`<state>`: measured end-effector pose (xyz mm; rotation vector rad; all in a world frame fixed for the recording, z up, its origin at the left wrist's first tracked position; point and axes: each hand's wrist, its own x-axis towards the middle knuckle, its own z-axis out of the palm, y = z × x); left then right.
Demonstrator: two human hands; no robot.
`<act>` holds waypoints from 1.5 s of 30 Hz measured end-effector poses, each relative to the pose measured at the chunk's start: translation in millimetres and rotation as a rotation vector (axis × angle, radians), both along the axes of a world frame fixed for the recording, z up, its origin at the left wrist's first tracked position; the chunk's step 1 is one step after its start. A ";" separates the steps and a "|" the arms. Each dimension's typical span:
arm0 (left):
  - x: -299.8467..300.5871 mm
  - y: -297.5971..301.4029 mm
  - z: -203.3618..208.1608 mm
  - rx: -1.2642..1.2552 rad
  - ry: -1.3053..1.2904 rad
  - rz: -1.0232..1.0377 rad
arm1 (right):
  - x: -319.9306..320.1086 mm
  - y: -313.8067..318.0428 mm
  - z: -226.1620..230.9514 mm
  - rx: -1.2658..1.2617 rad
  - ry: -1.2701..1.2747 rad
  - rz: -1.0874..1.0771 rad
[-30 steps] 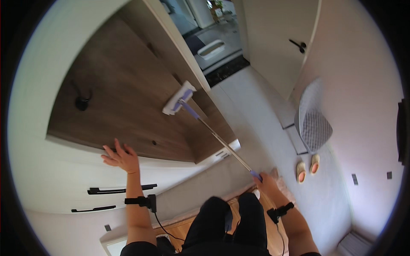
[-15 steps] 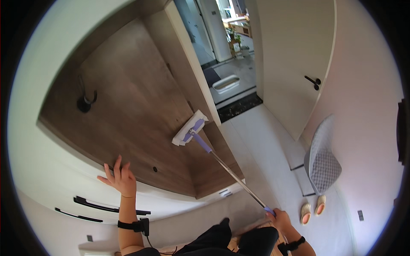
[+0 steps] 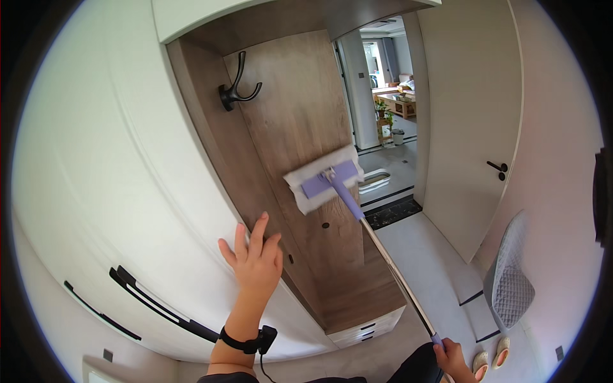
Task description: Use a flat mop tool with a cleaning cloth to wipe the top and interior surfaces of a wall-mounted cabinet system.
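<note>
Mop (image 3: 348, 201) held mid-frame, gripped by right hand (image 3: 451, 357), lower right | left hand (image 3: 257, 263) spread at niche's (image 3: 297, 96) left edge, lower centre | floor strip (image 3: 415, 246) seen between niche and chair (image 3: 513, 297) | counted: 1 mop, 1 chair, 2 slippers (image 3: 502, 353)

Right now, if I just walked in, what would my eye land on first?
Probably the flat lilac mop with white cloth, mid-picture, its silver pole slanting down to the right hand, lower right. Behind it is a brown wood-grain recess with a curved black double hook, upper left. The left hand, fingers spread, is by the recess's left edge.
</note>
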<state>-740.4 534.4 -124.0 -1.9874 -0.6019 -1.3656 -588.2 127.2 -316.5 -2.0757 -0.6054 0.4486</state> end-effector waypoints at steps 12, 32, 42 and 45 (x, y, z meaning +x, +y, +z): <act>63.1 -67.7 -73.4 -1.093 -0.259 -1.047 | -43.7 99.0 77.2 0.019 -0.059 0.146; 104.8 -72.9 -228.4 -1.944 -0.106 -1.176 | -65.9 55.6 -12.4 -0.397 -0.008 0.268; 90.5 -79.9 -250.8 -2.058 -0.118 -1.132 | -83.8 39.3 -51.8 -0.319 0.107 0.268; 90.7 -79.7 -245.8 -2.095 -0.113 -1.166 | -84.6 42.1 -33.0 -0.154 -0.055 0.246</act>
